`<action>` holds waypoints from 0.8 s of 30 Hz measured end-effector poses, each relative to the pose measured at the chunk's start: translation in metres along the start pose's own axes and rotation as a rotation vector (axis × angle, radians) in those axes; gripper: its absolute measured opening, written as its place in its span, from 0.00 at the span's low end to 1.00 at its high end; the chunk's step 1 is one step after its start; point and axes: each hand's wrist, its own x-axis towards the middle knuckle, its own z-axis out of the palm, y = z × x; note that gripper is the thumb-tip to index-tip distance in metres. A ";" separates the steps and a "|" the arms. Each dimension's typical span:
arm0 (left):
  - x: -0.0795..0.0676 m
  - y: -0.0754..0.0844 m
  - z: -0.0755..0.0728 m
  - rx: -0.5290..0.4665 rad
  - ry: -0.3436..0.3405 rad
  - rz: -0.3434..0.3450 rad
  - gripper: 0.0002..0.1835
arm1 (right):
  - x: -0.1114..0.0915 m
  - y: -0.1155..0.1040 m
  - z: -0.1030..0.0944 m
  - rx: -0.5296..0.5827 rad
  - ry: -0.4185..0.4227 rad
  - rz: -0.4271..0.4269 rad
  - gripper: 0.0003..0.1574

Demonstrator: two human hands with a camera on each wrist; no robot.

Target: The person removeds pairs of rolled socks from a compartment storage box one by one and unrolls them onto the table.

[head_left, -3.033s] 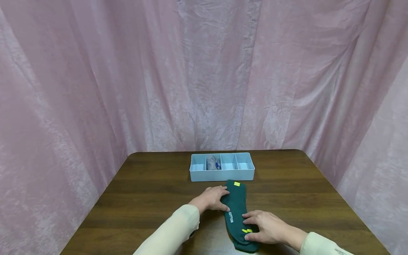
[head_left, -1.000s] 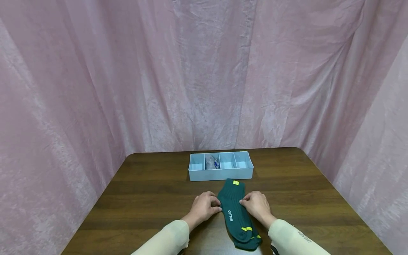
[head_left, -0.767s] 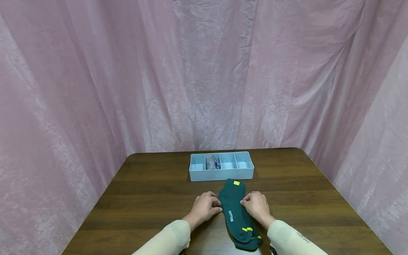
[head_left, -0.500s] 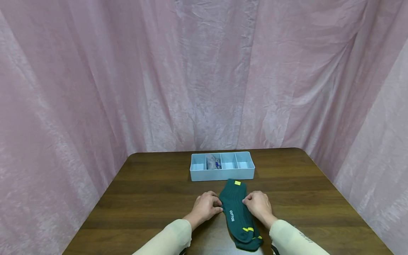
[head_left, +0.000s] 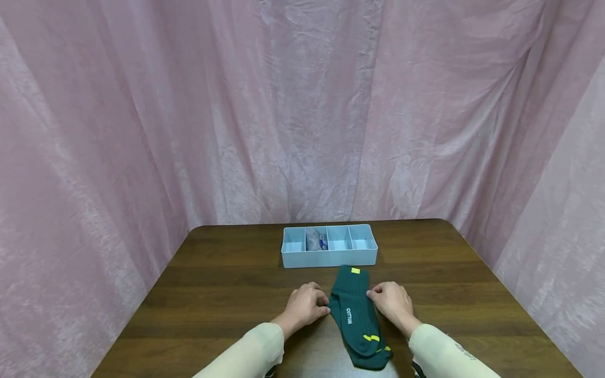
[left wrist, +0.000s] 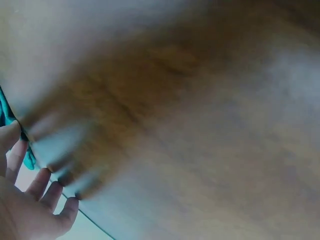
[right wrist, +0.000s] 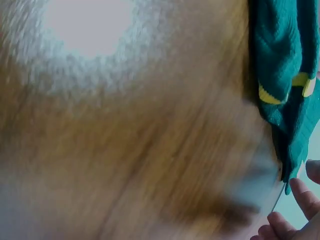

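Two dark green socks lie one on the other in the head view. The upper sock (head_left: 359, 320) has COTTON lettering and yellow marks; the lower sock (head_left: 373, 362) shows at the left edge and toe. At the left side, my left hand (head_left: 304, 305) pinches the lower sock's edge between thumb and forefinger. My right hand (head_left: 391, 303) pinches the upper sock's right edge with thumb and forefinger. In the left wrist view, green fabric (left wrist: 6, 112) meets the fingertips. The right wrist view shows green knit (right wrist: 277, 45) hanging in folds near the fingers.
Behind the socks stands a light blue box (head_left: 329, 258) with several compartments. One compartment holds a grey bundle (head_left: 314, 240) with a blue detail. Pink curtains (head_left: 302, 105) hang beyond the brown wooden table (head_left: 227, 273).
My right hand has shifted right, drawing the upper sock with it, so more of the lower sock shows at the left. Earlier, both hands lay spread over the socks. My left hand has lately stayed put.
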 end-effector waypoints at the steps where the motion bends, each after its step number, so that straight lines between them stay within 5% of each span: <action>1: 0.000 0.001 0.000 0.000 -0.003 -0.003 0.06 | 0.000 0.000 0.001 0.000 0.003 0.001 0.13; 24: 0.002 0.003 0.001 0.027 -0.023 0.019 0.11 | 0.002 0.001 0.010 0.082 -0.064 0.077 0.16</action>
